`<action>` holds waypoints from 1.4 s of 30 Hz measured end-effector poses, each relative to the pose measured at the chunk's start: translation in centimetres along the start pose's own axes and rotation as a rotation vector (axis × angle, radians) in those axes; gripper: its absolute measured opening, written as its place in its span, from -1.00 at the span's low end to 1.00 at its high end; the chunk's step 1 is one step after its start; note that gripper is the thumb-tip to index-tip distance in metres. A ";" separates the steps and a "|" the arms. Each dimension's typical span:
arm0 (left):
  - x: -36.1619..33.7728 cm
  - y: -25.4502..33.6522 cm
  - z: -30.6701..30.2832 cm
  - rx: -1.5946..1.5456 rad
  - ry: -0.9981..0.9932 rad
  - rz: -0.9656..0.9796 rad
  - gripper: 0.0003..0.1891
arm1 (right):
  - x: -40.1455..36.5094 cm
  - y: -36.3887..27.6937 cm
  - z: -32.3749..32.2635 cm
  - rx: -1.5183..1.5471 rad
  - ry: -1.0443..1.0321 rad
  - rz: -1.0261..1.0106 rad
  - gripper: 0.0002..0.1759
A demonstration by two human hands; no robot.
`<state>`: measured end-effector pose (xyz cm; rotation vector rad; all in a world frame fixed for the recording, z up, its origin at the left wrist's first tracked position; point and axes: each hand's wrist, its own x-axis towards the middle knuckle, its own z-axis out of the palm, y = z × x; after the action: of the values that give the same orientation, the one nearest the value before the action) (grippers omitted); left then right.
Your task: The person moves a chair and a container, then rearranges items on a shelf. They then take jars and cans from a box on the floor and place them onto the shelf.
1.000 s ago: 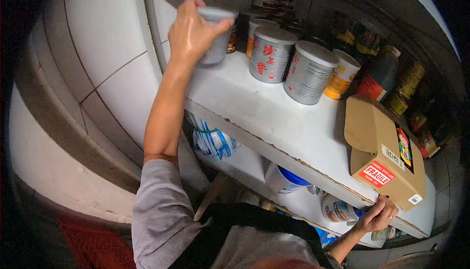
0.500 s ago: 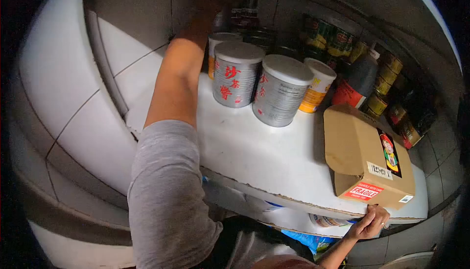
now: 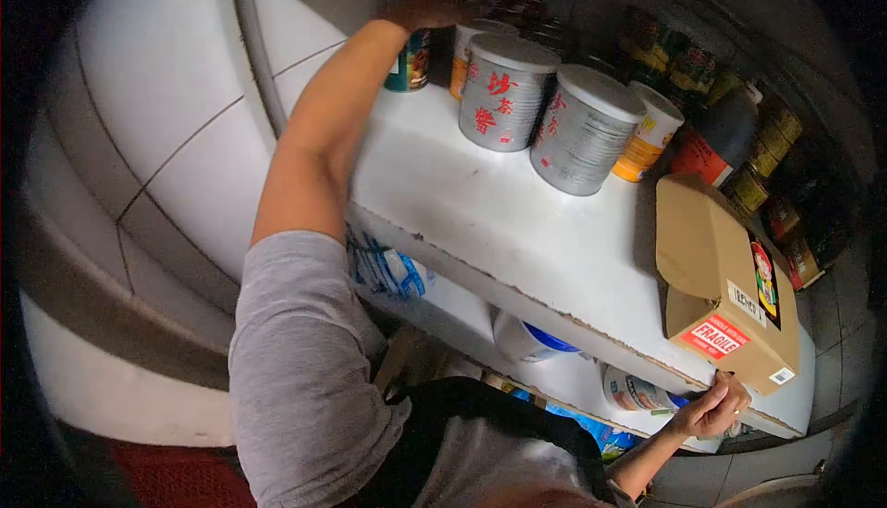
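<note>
My left hand (image 3: 430,12) is in deep shadow at the back left of the white shelf (image 3: 434,189). It is over a dark green can (image 3: 409,66), close to the top of a white-and-orange can (image 3: 462,50); its fingers are too dark to make out. In front stand two silver cans with red characters, the nearer silver can (image 3: 584,134) and the other silver can (image 3: 506,92). At the lower right, my right hand (image 3: 715,406) is curled closed on the shelf's front edge, just below an open cardboard box (image 3: 707,277) with a FRAGILE label.
Behind the box are a dark bottle with a red label (image 3: 716,143), stacked yellow cans (image 3: 774,143) and another white-and-orange can (image 3: 647,134). A lower shelf holds a white tub (image 3: 531,337) and a labelled container (image 3: 637,390). A tiled wall (image 3: 171,73) rises on the left.
My left hand has drawn back from the far corner toward the green can, which now shows below it. The view has shifted, revealing more lower shelf. My right hand stays on the edge.
</note>
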<state>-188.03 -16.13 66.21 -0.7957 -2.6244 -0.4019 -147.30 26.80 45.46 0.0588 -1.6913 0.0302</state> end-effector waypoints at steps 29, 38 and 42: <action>-7.3 14.0 0.2 0.365 -0.227 -0.083 -0.15 | 0.7 -0.7 -1.3 0.055 -0.091 0.034 -0.84; -0.1 2.5 2.5 0.647 -0.029 0.012 -0.27 | 0.2 -0.6 -0.6 0.044 -0.034 0.056 -0.84; 4.0 -2.9 5.4 0.682 -0.013 -0.173 -0.33 | 0.2 -0.5 -0.4 0.026 -0.037 0.034 -0.84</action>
<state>-194.15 -14.55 62.61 -0.3424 -2.5784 0.4446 -146.90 26.29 45.72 0.0505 -1.7295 0.0776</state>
